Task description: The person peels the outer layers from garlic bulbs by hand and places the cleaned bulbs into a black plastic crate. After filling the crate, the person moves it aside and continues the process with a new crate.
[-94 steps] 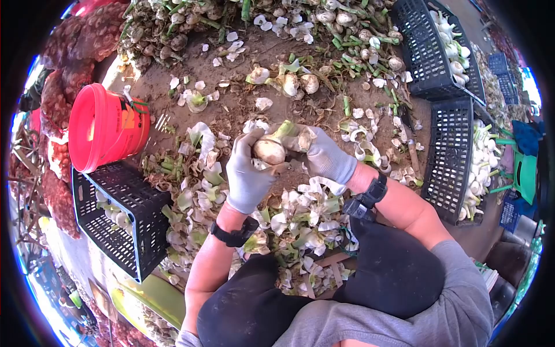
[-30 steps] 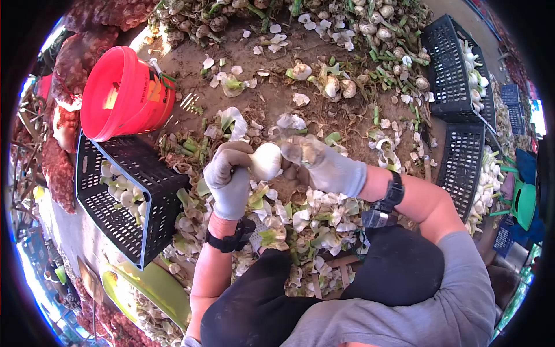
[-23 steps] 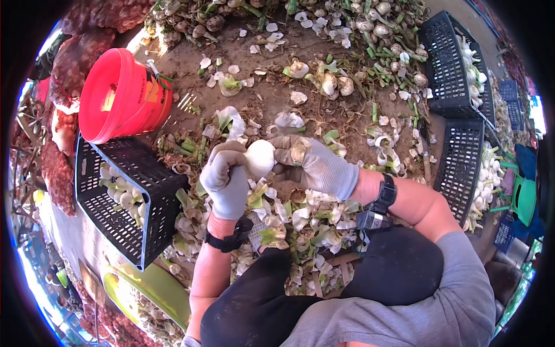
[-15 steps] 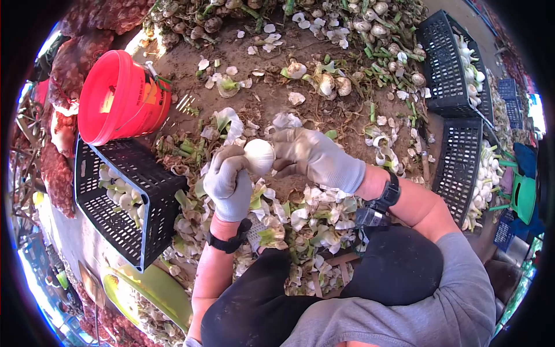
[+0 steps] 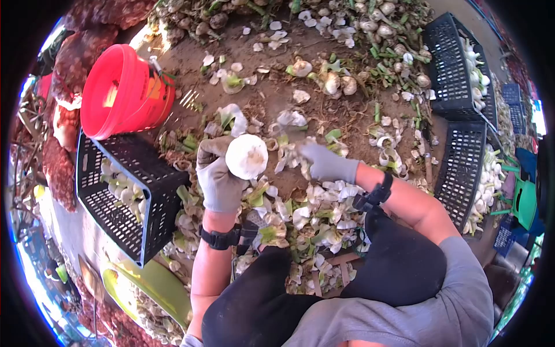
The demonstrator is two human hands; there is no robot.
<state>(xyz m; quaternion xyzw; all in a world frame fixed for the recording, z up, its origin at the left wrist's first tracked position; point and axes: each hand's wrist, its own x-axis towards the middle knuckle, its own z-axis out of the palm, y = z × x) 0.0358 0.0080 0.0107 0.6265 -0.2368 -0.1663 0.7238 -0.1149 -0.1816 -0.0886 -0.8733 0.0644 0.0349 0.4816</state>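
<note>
My left hand [image 5: 218, 176], in a grey-white work glove, is closed around a white garlic bulb [image 5: 247, 157]. The bulb's round root end faces up towards me. To the right of it, and apart from it, is my gloved right hand [image 5: 330, 164]. Its fingers are smeared by motion, and I cannot make out whether they hold any of the papery skin [image 5: 292, 157] beside them. Peeled garlic skins [image 5: 324, 211] lie thick on the ground below both hands and between my knees.
A red bucket [image 5: 124, 95] rests by a tilted black crate [image 5: 144, 168] of garlic at left. More black crates [image 5: 457, 75] with garlic stand at right. Untrimmed garlic [image 5: 381, 26] is heaped at the far side. A yellow-green basin [image 5: 165, 289] sits at lower left, a green stool [image 5: 524, 199] at right.
My right hand has moved away from the bulb, to the right and slightly down. My left hand has turned the bulb so that its root end now shows.
</note>
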